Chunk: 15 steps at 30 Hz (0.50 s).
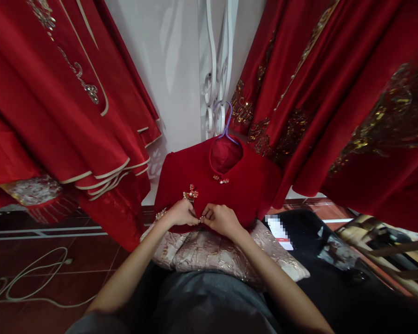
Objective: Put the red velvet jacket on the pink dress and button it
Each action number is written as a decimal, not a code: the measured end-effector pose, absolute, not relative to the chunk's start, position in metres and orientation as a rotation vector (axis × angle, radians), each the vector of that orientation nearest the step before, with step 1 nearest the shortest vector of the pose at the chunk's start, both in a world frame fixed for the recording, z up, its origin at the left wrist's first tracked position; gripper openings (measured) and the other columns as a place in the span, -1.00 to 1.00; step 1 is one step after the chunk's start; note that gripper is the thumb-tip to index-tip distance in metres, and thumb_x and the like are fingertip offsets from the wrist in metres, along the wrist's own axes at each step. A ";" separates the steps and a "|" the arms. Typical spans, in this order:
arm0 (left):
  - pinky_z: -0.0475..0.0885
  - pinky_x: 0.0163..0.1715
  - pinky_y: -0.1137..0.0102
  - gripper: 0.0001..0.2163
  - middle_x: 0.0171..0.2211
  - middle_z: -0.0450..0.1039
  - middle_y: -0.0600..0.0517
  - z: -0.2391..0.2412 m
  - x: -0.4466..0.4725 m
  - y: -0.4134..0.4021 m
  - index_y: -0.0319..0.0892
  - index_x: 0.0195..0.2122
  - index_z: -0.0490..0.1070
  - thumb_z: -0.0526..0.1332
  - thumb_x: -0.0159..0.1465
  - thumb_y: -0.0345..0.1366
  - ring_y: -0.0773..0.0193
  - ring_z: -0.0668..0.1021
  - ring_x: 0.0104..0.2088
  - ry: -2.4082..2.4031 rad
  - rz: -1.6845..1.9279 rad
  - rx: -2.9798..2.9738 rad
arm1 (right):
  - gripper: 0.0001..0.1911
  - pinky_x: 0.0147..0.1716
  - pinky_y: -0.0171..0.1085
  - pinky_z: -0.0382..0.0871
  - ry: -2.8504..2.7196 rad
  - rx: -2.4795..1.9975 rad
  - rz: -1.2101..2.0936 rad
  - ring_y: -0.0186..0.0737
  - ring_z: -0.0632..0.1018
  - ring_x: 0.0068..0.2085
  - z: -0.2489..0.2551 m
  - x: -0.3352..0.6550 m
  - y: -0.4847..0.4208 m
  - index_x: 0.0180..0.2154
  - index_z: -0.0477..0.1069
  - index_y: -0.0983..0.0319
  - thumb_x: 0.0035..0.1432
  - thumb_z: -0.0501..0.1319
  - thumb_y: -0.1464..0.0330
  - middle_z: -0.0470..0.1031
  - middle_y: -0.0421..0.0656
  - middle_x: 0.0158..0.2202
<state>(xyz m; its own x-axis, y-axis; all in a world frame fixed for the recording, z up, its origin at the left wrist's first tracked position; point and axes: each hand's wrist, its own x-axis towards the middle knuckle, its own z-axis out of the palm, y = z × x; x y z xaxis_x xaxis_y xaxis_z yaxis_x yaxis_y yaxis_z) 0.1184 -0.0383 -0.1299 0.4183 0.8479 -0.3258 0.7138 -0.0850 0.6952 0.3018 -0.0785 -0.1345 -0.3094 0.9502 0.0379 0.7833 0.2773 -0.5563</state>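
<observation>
Both your hands meet on the red top (244, 185), fingertips nearly touching. Your left hand (181, 214) is curled tight, pinching the top's front edge just below the beaded brooch (191, 192). Your right hand (223, 220) is curled too, pinching the same edge beside a small pearl fastener (202, 217) that sits between the hands. The top lies over pale patterned fabric (209, 253) under your wrists, probably as padding to steady the work. The hanger (225, 121) beyond your fingers props the collar, so the front faces you. Red gowns (73, 116) hang on either side. A white cable (38, 273) lies past your left elbow.
</observation>
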 end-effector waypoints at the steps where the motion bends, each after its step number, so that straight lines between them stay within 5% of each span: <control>1: 0.39 -0.50 0.49 -0.93 -0.61 0.52 0.02 -0.130 0.117 -0.037 -0.28 -0.59 0.50 0.25 -0.10 -0.40 0.31 0.53 -0.52 1.311 0.206 1.801 | -0.89 -0.46 -0.38 0.19 -2.198 -1.574 0.617 -0.29 0.57 -0.34 -0.135 0.301 -0.079 -0.29 0.46 0.12 0.08 0.25 0.31 0.60 -0.26 -0.37; 8: 0.51 -0.27 0.38 -0.77 -0.50 0.56 0.02 -0.138 0.107 -0.028 -0.27 -0.47 0.57 0.42 -0.15 -0.25 0.31 0.56 -0.43 1.128 0.238 1.535 | -0.84 -0.43 -0.35 0.21 -2.263 -1.649 0.482 -0.20 0.59 -0.27 -0.134 0.300 -0.081 -0.21 0.45 0.13 0.13 0.21 0.29 0.60 -0.20 -0.34; 15: 0.46 -0.44 0.44 -0.77 -0.52 0.55 0.01 -0.109 0.098 -0.033 -0.25 -0.44 0.54 0.40 -0.14 -0.30 0.28 0.56 -0.48 1.407 0.154 1.686 | -0.66 -0.37 -0.31 0.33 -2.247 -1.643 0.699 -0.17 0.59 -0.24 -0.110 0.337 -0.080 -0.13 0.45 0.12 0.00 0.34 0.27 0.60 -0.19 -0.24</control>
